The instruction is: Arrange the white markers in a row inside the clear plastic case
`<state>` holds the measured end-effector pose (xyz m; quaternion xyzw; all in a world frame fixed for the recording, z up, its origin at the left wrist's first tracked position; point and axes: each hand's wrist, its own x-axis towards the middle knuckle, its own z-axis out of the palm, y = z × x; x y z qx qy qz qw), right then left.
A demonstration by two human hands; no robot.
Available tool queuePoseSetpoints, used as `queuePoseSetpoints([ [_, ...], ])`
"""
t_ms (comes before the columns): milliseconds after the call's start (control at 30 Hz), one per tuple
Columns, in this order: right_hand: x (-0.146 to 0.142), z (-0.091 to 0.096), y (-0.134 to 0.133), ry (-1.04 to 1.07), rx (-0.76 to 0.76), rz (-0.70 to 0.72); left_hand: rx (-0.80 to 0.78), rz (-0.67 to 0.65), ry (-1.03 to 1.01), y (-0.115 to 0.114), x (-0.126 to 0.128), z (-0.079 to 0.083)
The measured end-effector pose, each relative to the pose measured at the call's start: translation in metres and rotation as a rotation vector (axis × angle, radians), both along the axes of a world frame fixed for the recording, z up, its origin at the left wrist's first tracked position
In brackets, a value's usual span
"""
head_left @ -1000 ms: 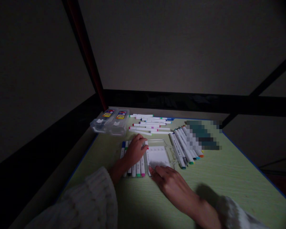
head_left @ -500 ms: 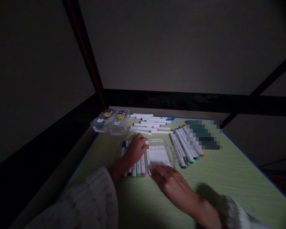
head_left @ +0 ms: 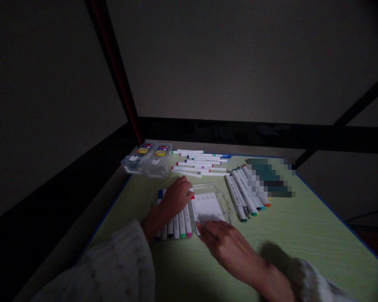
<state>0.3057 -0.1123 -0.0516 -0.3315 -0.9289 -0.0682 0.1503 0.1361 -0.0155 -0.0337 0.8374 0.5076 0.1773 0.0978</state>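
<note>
A clear plastic case (head_left: 209, 185) lies unfolded on the table, with several white markers (head_left: 176, 228) side by side in its left half and a white sheet (head_left: 211, 208) in its right half. Along the fold between the halves is a red-ended marker (head_left: 194, 209). My left hand (head_left: 175, 196) lies over the row of markers, its thumb and fingertips closed at the red end. My right hand (head_left: 228, 243) is low on the right half, thumb and bent fingers pinched at the marker's near end. Its palm hides the sheet's lower edge.
Thin white pens (head_left: 195, 164) are scattered at the back. Two clear lidded boxes (head_left: 157, 161) stand at the back left. More thick markers (head_left: 244, 195) lie in a pile on the right, beside a pixelated dark green patch (head_left: 267, 176). A blue edge borders the table (head_left: 302, 235).
The filled half of the case has slid slightly left and nearer to me. The red-ended marker and both hands have shifted only a little.
</note>
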Motion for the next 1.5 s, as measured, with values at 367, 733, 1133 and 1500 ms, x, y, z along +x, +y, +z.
queuePoseSetpoints([
  [367,-0.002,0.0,-0.002,0.025,-0.006,0.005,0.083,0.022,0.115,0.0,0.004,-0.002],
  [733,-0.003,0.001,-0.004,0.031,-0.024,0.005,0.12,0.143,0.074,0.0,0.007,-0.005],
  [1133,-0.003,0.0,-0.003,0.036,-0.01,-0.017,0.284,0.153,0.164,0.018,-0.004,-0.008],
  [1500,-0.003,0.006,-0.003,0.011,-0.05,-0.018,0.219,0.154,0.136,0.022,-0.005,-0.019],
])
